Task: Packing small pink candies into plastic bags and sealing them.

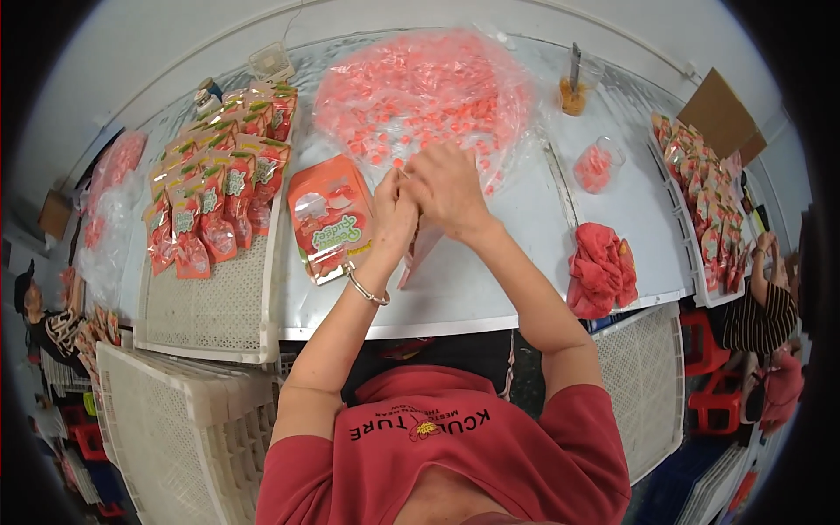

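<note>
We see our left hand and right hand pressed together, fingers curled around 1 orange pouch whose lower end shows beneath them. 1 stack of empty pouches lies just left, 1 big candy bag ahead. Bare table stays open rightward.

My one head view looks steeply down, close over the white table; its far edge bends at twelve o'clock, my chest at six.
</note>
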{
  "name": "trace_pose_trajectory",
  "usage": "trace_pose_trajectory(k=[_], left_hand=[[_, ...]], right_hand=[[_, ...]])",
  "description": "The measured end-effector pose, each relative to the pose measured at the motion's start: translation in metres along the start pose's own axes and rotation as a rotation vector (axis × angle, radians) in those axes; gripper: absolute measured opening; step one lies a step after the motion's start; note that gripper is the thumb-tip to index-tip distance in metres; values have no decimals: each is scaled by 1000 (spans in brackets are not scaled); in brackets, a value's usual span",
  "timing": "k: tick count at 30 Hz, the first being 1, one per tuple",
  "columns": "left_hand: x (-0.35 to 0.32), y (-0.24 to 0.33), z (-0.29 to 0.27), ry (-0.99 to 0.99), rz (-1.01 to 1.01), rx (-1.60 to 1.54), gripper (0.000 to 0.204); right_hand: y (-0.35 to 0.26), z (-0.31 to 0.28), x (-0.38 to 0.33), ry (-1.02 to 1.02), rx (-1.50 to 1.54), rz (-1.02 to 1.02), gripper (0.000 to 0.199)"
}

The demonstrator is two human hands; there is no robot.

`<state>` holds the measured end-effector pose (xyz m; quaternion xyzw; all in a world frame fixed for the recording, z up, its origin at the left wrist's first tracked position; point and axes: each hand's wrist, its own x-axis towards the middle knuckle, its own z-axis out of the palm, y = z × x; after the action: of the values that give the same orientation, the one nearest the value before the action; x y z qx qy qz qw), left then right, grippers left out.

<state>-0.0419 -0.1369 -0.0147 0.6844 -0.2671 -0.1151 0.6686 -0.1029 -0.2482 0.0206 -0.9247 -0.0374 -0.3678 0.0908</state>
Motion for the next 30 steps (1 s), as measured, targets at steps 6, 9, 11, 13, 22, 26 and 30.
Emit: trace_pose_trajectory(k=[6, 9, 11, 13, 22, 26, 30], left_hand=[[-1, 15, -18, 130, -165, -232, 15], [-4, 10, -15, -83, -180, -327, 19], [-1, 14, -23, -79, -84, -375, 21], [7, 12, -42, -96, 82, -395, 31], [-9, 29, -50, -445, -28, -301, 45], [-19, 38, -39, -393, 228, -43, 41], [-25, 39, -71, -261, 35, -120, 38]], right_hand=[[-25, -20, -18, 60, 152, -50, 46], [-6, -15, -22, -236, 233, 7, 32], [7, -29, -13, -517, 527, 121, 22], [-11, -60, 4, -576, 649, 122, 21], [-16, -95, 12, -595, 527, -183, 27], [-19, -80, 24, -1249, 374, 167, 31], [-39, -83, 25, -31, 227, -408, 21]])
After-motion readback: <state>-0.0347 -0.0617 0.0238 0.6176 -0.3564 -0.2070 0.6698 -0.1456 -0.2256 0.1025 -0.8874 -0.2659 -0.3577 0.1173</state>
